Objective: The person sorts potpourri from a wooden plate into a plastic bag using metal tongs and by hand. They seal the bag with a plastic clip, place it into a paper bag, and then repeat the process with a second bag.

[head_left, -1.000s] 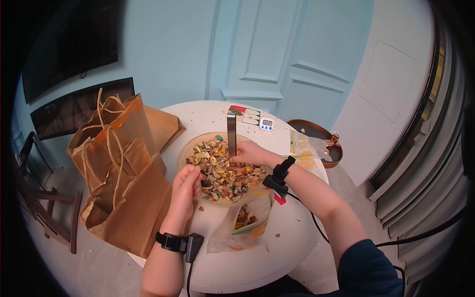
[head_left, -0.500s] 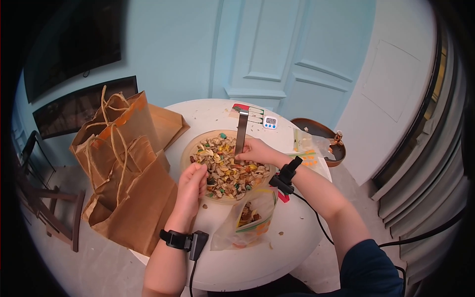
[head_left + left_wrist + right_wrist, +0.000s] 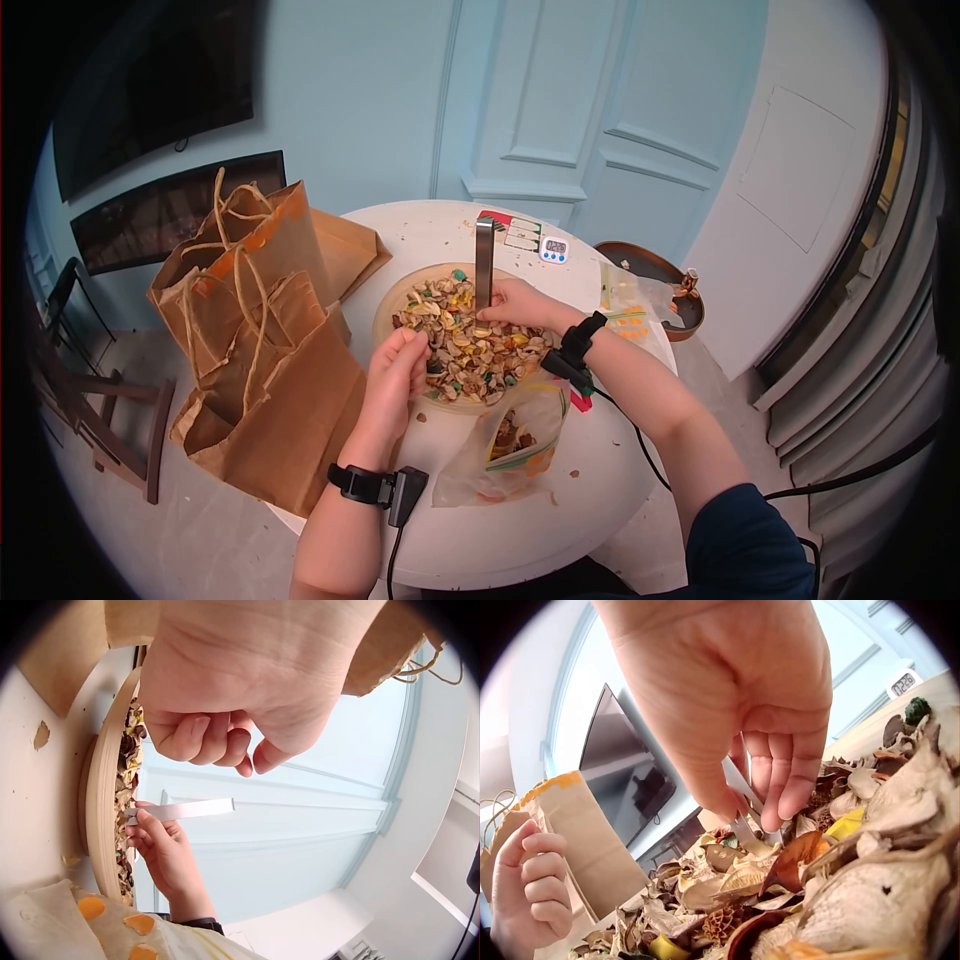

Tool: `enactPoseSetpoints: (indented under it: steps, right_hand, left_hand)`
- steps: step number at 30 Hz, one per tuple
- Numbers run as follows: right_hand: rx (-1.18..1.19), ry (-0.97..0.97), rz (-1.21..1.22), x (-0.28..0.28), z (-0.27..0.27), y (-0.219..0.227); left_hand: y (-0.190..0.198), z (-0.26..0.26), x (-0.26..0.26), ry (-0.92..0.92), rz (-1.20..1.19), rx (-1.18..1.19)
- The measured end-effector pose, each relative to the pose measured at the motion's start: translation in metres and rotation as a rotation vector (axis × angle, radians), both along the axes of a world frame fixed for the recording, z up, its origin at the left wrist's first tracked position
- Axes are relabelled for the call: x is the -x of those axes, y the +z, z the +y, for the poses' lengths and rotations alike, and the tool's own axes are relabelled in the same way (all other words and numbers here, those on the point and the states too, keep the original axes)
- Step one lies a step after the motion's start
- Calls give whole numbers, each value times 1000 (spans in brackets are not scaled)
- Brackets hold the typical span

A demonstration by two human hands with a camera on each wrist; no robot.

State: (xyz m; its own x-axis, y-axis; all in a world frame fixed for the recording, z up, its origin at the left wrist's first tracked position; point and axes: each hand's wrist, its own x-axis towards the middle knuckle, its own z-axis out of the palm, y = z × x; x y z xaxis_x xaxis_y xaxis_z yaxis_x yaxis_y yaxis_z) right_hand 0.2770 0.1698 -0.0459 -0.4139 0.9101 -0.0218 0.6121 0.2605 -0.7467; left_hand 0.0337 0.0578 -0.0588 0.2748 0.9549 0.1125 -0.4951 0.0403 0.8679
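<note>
In the head view, a round bowl [image 3: 386, 308] heaped with dried potpourri [image 3: 465, 350] sits on the white table. My right hand [image 3: 525, 304] pinches metal tongs [image 3: 484, 262] low on their arms, over the heap's right half. The tongs stand upright, and in the right wrist view their tips [image 3: 746, 834] reach down among the petals. At the bowl's near left edge, my left hand [image 3: 396, 372] is raised with its fingers curled. The left wrist view shows a small gap between its thumb and forefinger, with nothing visible there. In front of the bowl stands an open zip bag [image 3: 470, 470] with some potpourri inside.
Brown paper bags [image 3: 285, 425] crowd the table's left side. Toward the back lie a printed card [image 3: 522, 234] and a small white timer [image 3: 555, 249]. Another zip bag [image 3: 630, 308] lies at the right edge, near a round copper-coloured tray [image 3: 640, 258].
My right hand and the tongs shift slightly over the potpourri; the tongs lean, then stand upright again. The left hand keeps its curled pose by the bowl. The whole view drifts a little.
</note>
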Motion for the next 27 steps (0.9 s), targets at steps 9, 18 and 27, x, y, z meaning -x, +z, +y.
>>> enactPoseSetpoints:
  steps: [9, 18, 27]
  right_hand:
    - [53, -48, -6, 3, -13, 15]
    - [16, 2, 366, -1, -94, 72]
    - [-112, 76, 126, -21, -177, 70]
  left_hand:
    - [-1, 1, 1, -8, 2, -4]
    - [-1, 2, 1, 20, 18, 27]
    - [-6, 5, -1, 18, 68, 24]
